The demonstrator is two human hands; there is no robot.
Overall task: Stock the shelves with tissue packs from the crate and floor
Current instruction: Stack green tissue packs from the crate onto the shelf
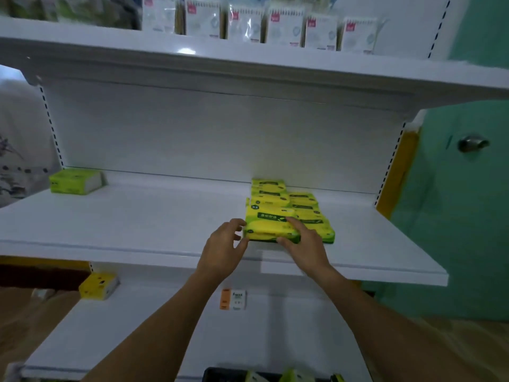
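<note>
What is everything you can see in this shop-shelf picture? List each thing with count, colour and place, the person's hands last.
shelves: three, white, one above another
front pack: one, yellow-green, middle shelf front
tissue packs: several, yellow-green, two rows behind and beside it
lone pack: one, green, middle shelf back left
yellow pack: one, yellow, lower shelf left
small packet: one, orange and white, lower shelf centre
packets: about six, white with red labels, top shelf
crate: one, dark, bottom edge, packs inside
door: one, green, right, with metal knob
left hand: one, holds front pack's left end
right hand: one, grips its top and front edge
</note>
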